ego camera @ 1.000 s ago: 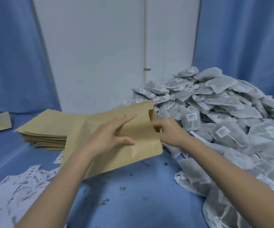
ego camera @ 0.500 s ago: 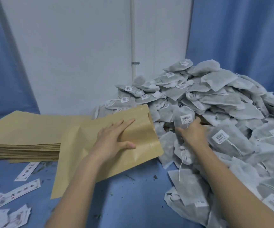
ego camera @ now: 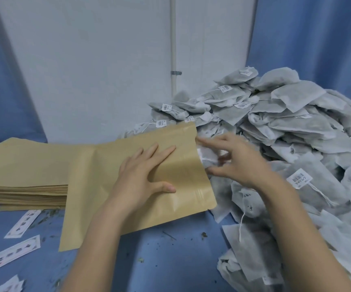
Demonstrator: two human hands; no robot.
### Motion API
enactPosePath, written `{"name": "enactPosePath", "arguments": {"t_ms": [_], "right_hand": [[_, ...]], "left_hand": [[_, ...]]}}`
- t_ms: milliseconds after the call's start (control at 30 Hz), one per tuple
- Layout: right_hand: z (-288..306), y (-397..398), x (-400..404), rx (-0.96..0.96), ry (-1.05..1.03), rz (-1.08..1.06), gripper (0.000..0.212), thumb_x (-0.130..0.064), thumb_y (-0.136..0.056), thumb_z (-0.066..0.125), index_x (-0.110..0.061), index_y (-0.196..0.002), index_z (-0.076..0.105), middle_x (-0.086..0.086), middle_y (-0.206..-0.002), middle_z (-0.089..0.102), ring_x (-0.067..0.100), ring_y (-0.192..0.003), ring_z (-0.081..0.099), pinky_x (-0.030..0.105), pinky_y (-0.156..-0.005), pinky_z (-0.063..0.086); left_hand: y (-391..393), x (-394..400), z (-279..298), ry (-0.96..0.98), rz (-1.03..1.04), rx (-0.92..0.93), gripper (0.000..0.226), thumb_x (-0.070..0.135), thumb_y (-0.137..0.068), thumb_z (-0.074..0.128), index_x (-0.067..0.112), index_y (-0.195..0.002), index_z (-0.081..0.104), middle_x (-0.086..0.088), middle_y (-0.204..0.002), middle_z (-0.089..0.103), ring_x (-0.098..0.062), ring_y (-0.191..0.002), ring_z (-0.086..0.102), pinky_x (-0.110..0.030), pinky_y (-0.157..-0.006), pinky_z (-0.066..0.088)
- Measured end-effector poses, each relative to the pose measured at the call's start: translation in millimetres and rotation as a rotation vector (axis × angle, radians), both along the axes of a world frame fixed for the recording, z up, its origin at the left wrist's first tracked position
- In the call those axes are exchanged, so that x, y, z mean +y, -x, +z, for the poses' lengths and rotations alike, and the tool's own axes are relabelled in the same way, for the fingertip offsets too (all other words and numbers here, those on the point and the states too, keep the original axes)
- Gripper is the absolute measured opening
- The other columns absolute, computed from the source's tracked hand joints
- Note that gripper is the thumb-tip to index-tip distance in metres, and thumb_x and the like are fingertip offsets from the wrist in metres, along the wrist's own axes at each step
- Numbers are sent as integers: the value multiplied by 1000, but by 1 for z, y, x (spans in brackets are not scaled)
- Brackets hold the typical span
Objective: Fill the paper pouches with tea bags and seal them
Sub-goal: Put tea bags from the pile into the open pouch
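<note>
A brown paper pouch [ego camera: 98,199] lies tilted on the blue table, its mouth facing right toward the tea bags. My left hand [ego camera: 143,171] rests flat on top of it, fingers straight, thumb spread. At the pouch mouth my right hand [ego camera: 240,161] holds a grey tea bag [ego camera: 209,158] between thumb and fingers; the bag is blurred and partly inside the opening. A large heap of grey tea bags [ego camera: 292,127] with white barcode tags fills the right side.
A stack of flat brown pouches [ego camera: 22,178] sits at the left, partly under the held pouch. White printed label strips [ego camera: 20,224] are scattered at the lower left. Tea crumbs dot the blue table [ego camera: 170,260]. A white wall and blue curtains stand behind.
My right hand left the pouch mouth, reached into the heap, then came back to the mouth with a tea bag. The left hand stayed on the pouch.
</note>
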State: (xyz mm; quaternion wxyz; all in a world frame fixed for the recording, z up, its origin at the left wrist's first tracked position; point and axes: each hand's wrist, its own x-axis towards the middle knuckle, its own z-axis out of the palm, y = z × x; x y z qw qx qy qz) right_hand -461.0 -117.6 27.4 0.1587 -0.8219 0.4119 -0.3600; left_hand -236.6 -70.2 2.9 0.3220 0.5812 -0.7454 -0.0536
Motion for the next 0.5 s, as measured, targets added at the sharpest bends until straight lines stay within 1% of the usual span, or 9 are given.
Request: {"name": "enactPosePath", "arguments": {"t_ms": [67,133,200,267,333,367,400,467,500], "right_hand": [[-1,-15,0,-184,-235,183,82,7,-72,71,-31,-138,41,0,-124,55,4,-105,60,25,-90,52],[-6,-22,-4,-451,-420,343,70,11,-77,66,-17,-134,39,2,-131,53,8,-118,55,26,-93,51],[-9,-26,-9,-587,-495,345,55,11,-77,64,-13,-122,44,1,-120,59,6,-105,61,18,-81,52],[-11,-35,-14,-465,-342,139,36,3,-75,69,-12,-105,55,-3,-91,65,-5,-75,63,5,-60,44],[-8,-45,-18,-169,-117,-88,14,-9,-74,69,-13,-87,66,-7,-67,62,-5,-58,55,7,-51,37],[-7,-47,-20,-114,-122,-44,7,-10,-76,67,-15,-81,68,-9,-62,61,-4,-56,53,9,-52,38],[-7,-47,-19,-126,-220,101,12,-8,-80,65,-19,-79,67,-11,-60,61,-4,-56,54,12,-52,40],[-5,-42,-15,-247,-485,469,24,1,-87,56,-22,-90,64,-16,-69,68,-6,-63,61,10,-52,45],[-6,-39,-16,-322,-509,545,28,3,-89,53,-23,-97,64,-16,-77,70,-5,-71,65,10,-56,47]], "left_hand": [[-2,1,2,6,5,6,91,44,-68,75,60,-131,12,10,-156,19,-17,-145,11,-34,-116,8],[-7,1,5,28,24,23,88,45,-68,75,60,-131,16,10,-155,21,-16,-143,14,-35,-115,10],[-9,2,7,38,20,67,86,45,-66,75,61,-131,21,11,-154,23,-16,-143,16,-39,-116,13],[-5,1,9,50,-12,121,83,42,-65,77,64,-127,26,12,-153,26,-15,-142,19,-40,-116,14],[0,-1,10,59,-23,79,83,40,-66,78,67,-123,24,13,-153,26,-16,-143,18,-39,-116,13],[-1,-2,10,55,-15,27,84,40,-67,77,68,-122,20,13,-154,24,-17,-143,17,-39,-116,11],[-2,-3,10,42,-4,-16,86,42,-67,77,68,-122,17,13,-155,21,-18,-144,14,-38,-116,8],[-8,-4,8,12,18,-37,90,45,-66,76,68,-124,12,14,-156,14,-17,-145,7,-35,-116,5],[-11,-4,7,11,31,-23,90,46,-66,76,68,-125,11,14,-156,13,-17,-145,7,-34,-115,5]]}}
